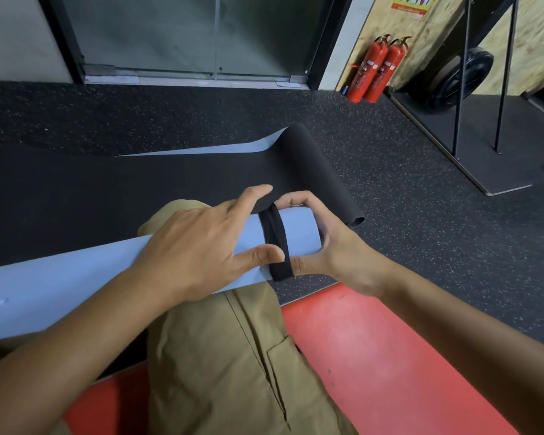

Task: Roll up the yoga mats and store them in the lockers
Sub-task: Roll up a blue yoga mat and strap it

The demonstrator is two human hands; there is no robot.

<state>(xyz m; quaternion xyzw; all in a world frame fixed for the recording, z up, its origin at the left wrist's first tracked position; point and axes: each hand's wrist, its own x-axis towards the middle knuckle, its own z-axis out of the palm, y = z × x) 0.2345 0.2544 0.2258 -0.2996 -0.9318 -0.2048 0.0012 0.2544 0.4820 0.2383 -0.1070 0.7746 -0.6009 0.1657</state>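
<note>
A rolled light-blue yoga mat (76, 277) lies across my knee, running from the lower left to the centre. A black strap (275, 243) circles it near its right end. My left hand (198, 249) lies over the roll just left of the strap, thumb against the strap, fingers curved round the mat. My right hand (324, 246) grips the roll's right end, thumb and fingers pinching the strap. Behind the roll a black mat (170, 180) with a blue underside lies spread on the floor, its far corner curled up.
A red mat (390, 356) lies under my legs. Dark speckled rubber floor (421, 215) surrounds the mats. Two red fire extinguishers (377, 69) stand by the back wall next to glass doors (186, 36). A black metal rack (484, 89) stands at right.
</note>
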